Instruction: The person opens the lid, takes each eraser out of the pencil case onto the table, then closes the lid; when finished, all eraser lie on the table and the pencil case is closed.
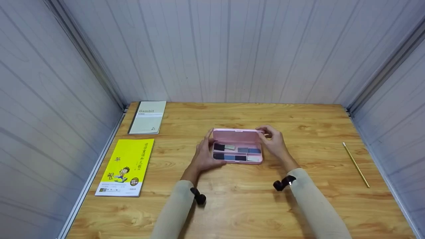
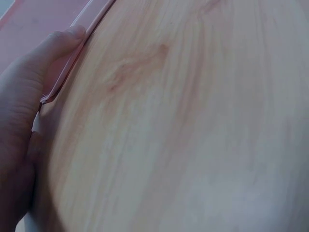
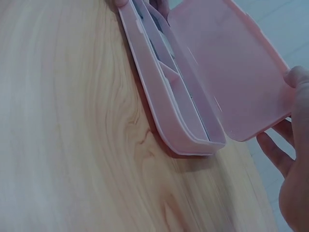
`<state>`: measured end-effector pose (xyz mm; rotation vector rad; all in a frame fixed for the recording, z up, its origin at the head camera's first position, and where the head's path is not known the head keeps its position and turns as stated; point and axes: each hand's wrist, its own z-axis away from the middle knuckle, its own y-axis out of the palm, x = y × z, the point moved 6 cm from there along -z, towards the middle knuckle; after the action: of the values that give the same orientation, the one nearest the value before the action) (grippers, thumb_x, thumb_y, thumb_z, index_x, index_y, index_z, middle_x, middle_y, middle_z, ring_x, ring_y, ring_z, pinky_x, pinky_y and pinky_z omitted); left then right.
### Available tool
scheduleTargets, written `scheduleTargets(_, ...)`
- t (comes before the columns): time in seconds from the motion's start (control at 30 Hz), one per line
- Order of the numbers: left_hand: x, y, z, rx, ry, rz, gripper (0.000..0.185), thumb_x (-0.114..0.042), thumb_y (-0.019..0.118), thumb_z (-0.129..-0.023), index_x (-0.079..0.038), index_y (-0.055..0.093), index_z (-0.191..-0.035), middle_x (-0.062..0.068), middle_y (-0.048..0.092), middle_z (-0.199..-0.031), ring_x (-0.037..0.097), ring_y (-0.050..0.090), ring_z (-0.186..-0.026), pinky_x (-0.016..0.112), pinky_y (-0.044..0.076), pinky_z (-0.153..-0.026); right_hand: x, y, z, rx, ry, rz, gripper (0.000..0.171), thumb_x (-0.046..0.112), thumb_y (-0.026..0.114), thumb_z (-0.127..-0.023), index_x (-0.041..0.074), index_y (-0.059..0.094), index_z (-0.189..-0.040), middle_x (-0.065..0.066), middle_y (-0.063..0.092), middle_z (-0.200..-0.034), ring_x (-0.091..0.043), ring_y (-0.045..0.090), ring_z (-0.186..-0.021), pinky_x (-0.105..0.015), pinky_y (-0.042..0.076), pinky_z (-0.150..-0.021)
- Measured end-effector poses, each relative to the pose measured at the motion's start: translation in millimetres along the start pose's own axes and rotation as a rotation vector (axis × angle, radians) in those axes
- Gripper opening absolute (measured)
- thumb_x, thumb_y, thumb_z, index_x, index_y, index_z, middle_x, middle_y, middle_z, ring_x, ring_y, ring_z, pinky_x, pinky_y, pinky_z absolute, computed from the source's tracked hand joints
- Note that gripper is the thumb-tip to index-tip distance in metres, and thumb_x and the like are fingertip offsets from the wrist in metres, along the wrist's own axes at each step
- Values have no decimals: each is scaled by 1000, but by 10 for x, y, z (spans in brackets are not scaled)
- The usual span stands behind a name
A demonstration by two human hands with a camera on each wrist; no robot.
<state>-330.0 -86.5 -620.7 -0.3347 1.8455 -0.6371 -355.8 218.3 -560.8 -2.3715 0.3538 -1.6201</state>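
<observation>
A pink plastic case (image 1: 237,151) lies with its lid up in the middle of the wooden table (image 1: 232,205). Its tray holds several small dark, blue and pale blocks. The raised lid (image 1: 236,136) stands along the far side. My left hand (image 1: 204,156) grips the case's left end, thumb on the front and fingers at the back. In the left wrist view the thumb (image 2: 29,87) lies against the pink edge (image 2: 82,29). My right hand (image 1: 274,141) pinches the lid's right corner. The right wrist view shows the tray (image 3: 164,92), the lid (image 3: 227,72) and a fingertip (image 3: 295,77) on its rim.
A yellow book (image 1: 125,166) lies at the left edge, and a pale notebook marked Gambit (image 1: 147,117) sits behind it. A pencil (image 1: 356,164) lies near the right edge. Grey panel walls close the table in on three sides.
</observation>
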Motion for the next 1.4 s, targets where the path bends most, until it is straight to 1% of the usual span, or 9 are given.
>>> scheduleTargets(0.23, -10, 14, 4, 2, 15, -7, 148, -43, 107, -65, -21, 17, -180, 16, 73, -144, 35, 64, -139, 61, 33, -128, -58, -18, -50, -23, 51, -20, 16, 1, 71, -107, -3, 80, -119, -25, 78, -113, 0, 67, -96, -14, 56, -84)
scheduleTargets(0.47, -7, 27, -3, 1, 29, -17, 147, -42, 107, -64, -21, 19, -179, 15, 72, -139, 35, 63, -134, 58, 35, -124, -70, -45, -30, -19, 45, -14, 19, -2, 72, -105, -5, 80, -122, -28, 79, -116, -2, 69, -97, -14, 57, -84)
scheduleTargets(0.7, 8, 32, -31, 28, -2, -13, 148, -40, 106, -64, -21, 18, -181, 16, 71, -140, 33, 59, -133, 57, 34, -125, -75, -123, 20, 20, 65, -9, 29, -1, 75, -104, -1, 79, -133, -26, 80, -125, -3, 70, -105, -14, 56, -85)
scheduleTargets(0.77, 7, 26, -31, 46, -13, -11, 148, -38, 106, -64, -21, 17, -181, 17, 70, -142, 34, 58, -134, 57, 34, -124, -92, -162, 41, 24, 74, -13, 32, 0, 76, -103, -1, 78, -135, -26, 80, -128, -7, 72, -108, -15, 57, -85)
scheduleTargets(0.87, 11, 8, -28, 73, -30, -6, 148, -35, 106, -65, -22, 16, -181, 18, 68, -146, 36, 56, -138, 57, 34, -126, -118, -230, 79, 23, 79, -8, 36, 1, 77, -103, -1, 76, -139, -25, 80, -132, -23, 77, -115, -17, 57, -85)
scheduleTargets(1.0, 23, -32, -21, 106, -56, -2, 150, -36, 106, -66, -25, 12, -182, 17, 66, -150, 36, 54, -142, 59, 32, -130, -147, -317, 135, 13, 92, 13, 39, 1, 78, -103, 0, 74, -141, -26, 80, -133, -41, 76, -122, -19, 56, -86)
scheduleTargets(1.13, 39, -77, -10, 124, -70, 2, 148, -36, 105, -68, -26, 11, -182, 17, 66, -151, 36, 54, -145, 60, 33, -132, -180, -376, 182, 15, 106, 50, 39, -1, 78, -102, -2, 73, -141, -28, 78, -135, -45, 74, -124, -17, 54, -88)
scheduleTargets(1.27, 35, -92, -18, 116, -33, 10, 148, -32, 106, -69, -24, 12, -183, 18, 70, -150, 38, 56, -146, 60, 36, -133, -204, -407, 222, 47, 103, 77, 38, 1, 77, -103, -2, 73, -141, -25, 79, -135, -44, 74, -123, -18, 54, -89)
scheduleTargets(1.4, 30, -81, -22, 100, -19, 23, 148, -31, 107, -68, -23, 14, -183, 18, 71, -150, 39, 57, -148, 60, 36, -134, -193, -380, 284, 76, 76, 95, 35, 2, 77, -104, 1, 75, -139, -22, 80, -132, -42, 74, -121, -20, 56, -88)
